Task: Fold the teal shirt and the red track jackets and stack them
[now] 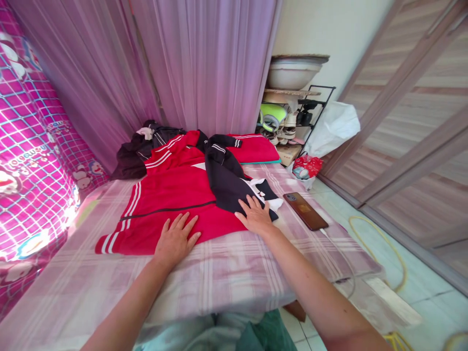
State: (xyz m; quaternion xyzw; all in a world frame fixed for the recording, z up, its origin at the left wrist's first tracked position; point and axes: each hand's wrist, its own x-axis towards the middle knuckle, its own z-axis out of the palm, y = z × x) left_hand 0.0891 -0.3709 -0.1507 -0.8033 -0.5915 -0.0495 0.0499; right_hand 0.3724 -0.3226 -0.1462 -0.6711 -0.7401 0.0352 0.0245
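Note:
A red and navy zip jacket with white stripes lies spread on a plaid cloth, its collar towards the right. One navy sleeve is laid across the upper body, and its striped cuff points away from me. My left hand rests flat on the red lower edge, fingers apart. Near the white-trimmed collar, my right hand presses flat on the navy shoulder part with its fingers spread. Neither hand grips the fabric.
Behind the jacket lie a folded red garment and a dark clothes heap. A phone with a white cable lies at the right on the plaid cloth. A shoe rack stands beyond, near a wooden wardrobe.

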